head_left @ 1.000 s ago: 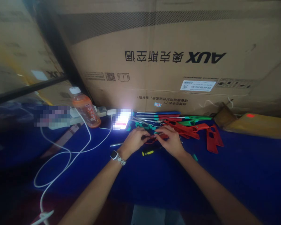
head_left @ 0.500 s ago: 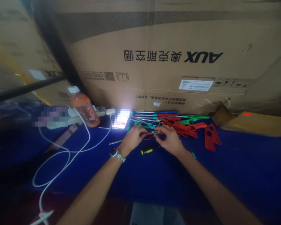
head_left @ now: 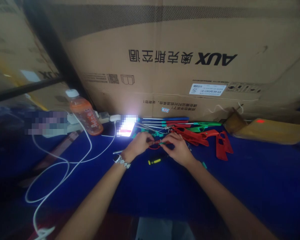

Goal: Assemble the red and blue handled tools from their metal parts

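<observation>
My left hand (head_left: 139,145) is closed in a pinch on a thin red wire (head_left: 154,147), which loops below the fingertips. Facing it, my right hand (head_left: 176,148) pinches a small green piece (head_left: 162,143) close to the wire. The fingertips of both hands almost meet, and they partly hide these small parts. A yellow-and-black screwdriver (head_left: 154,162) lies on the blue cloth just below the hands. Behind them are small green plastic parts (head_left: 160,134) and several metal rods with coloured handles (head_left: 152,122). Red handle shells (head_left: 190,135) lie beyond my right hand.
A large cardboard box (head_left: 165,36) walls off the back. On the left stand an orange drink bottle (head_left: 86,115), a bright phone (head_left: 127,126), and a white cable (head_left: 65,181) in loops. Separate red shells (head_left: 223,146) and a yellowish package (head_left: 272,131) are at the right.
The whole view has shifted slightly, so things sit a little further left. Both hands keep their pinch on the small parts, with the fingertips moved only slightly.
</observation>
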### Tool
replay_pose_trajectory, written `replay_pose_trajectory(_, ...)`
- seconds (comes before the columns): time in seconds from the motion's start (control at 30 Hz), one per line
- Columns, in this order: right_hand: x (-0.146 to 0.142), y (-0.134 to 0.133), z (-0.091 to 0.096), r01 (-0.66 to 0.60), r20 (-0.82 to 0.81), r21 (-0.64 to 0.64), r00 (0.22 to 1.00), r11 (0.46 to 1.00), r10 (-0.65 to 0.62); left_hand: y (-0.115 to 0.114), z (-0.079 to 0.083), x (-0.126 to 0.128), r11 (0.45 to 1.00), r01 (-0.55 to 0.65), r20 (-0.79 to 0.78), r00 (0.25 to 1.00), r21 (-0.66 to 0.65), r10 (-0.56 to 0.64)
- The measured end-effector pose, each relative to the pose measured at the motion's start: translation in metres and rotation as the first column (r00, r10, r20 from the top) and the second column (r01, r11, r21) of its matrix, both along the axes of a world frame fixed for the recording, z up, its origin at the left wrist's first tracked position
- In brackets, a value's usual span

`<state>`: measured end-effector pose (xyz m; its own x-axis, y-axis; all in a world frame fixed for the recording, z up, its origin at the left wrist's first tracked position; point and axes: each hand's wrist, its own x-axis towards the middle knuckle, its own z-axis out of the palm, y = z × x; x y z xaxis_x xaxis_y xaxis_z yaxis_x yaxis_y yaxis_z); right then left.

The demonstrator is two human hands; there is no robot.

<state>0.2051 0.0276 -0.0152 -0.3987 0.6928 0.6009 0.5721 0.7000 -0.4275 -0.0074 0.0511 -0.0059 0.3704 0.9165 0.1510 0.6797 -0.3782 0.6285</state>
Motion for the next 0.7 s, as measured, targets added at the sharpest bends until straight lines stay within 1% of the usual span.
replay_pose_trajectory(0.07, 0.0, 0.001, 0.0, -0.008, -0.004, -0.003, 1.0, 1.0, 0.008, 0.005, 0.005, 0.0, 0.997, 0.033, -0.006, 0.999, -0.076, -0.034)
replay_pose_trajectory(0.17, 0.002, 0.002, 0.002, -0.011, -0.007, -0.006, 1.0, 1.0, 0.011, 0.016, 0.014, 0.002, 0.985, 0.091, -0.072, 0.992, -0.147, -0.102)
replay_pose_trajectory(0.27, 0.005, 0.002, 0.003, -0.009, -0.011, -0.008, 1.0, 1.0, 0.009, 0.025, 0.019, 0.006, 0.978, 0.131, -0.086, 0.985, -0.164, -0.147)
replay_pose_trajectory(0.37, 0.006, 0.002, 0.004, -0.012, -0.027, -0.023, 1.0, 1.0, 0.012, 0.03, 0.019, 0.008, 0.972, 0.158, -0.087, 0.981, -0.177, -0.175)
replay_pose_trajectory(0.47, 0.006, 0.002, 0.004, 0.011, -0.044, -0.017, 0.999, 1.0, -0.011, 0.029, 0.016, 0.008, 0.972, 0.173, -0.113, 0.975, -0.157, -0.192)
replay_pose_trajectory(0.57, 0.005, 0.001, 0.004, 0.033, -0.03, 0.013, 0.999, 0.999, -0.033, 0.025, 0.013, 0.007, 0.977, 0.18, -0.102, 0.976, -0.116, -0.192)
replay_pose_trajectory(0.7, 0.002, 0.0, 0.003, 0.001, 0.022, 0.054, 1.0, 0.999, -0.002, 0.018, 0.011, 0.008, 0.985, 0.151, -0.051, 0.987, -0.079, -0.155)
